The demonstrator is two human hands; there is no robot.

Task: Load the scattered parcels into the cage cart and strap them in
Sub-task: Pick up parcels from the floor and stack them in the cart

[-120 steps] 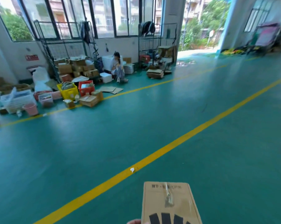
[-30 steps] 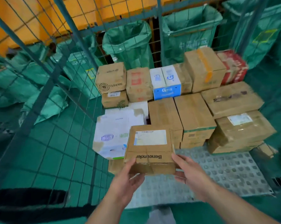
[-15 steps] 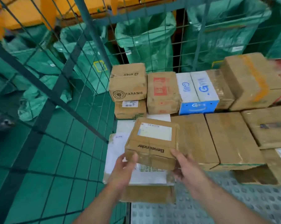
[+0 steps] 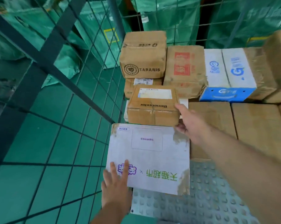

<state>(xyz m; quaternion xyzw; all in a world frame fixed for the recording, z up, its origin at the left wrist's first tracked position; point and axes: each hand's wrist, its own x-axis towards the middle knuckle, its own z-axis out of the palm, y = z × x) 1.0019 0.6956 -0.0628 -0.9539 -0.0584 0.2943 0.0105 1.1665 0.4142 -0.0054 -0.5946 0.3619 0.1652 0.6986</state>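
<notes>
A small brown "Beneunder" parcel (image 4: pixel 152 107) lies inside the cage cart (image 4: pixel 94 73), on the far end of a flat white parcel (image 4: pixel 149 157). My right hand (image 4: pixel 191 125) grips its right front corner, thumb under and fingers on top. My left hand (image 4: pixel 115 186) rests with straight fingers on the near left corner of the white parcel. Behind stand a "TARANIS" box (image 4: pixel 143 55), a brown box with red print (image 4: pixel 184 70) and a white and blue box (image 4: pixel 228 76). More brown boxes (image 4: pixel 256 128) fill the right side.
The cart's green wire mesh wall runs along the left and back. Green sacks (image 4: pixel 165 15) stand outside the mesh. A grey studded cart floor (image 4: pixel 201 204) shows at the near edge. Green floor lies to the left of the cart.
The small parcel went from both hands down onto the far end of the white parcel. My left hand let go and dropped back to the white parcel's near corner.
</notes>
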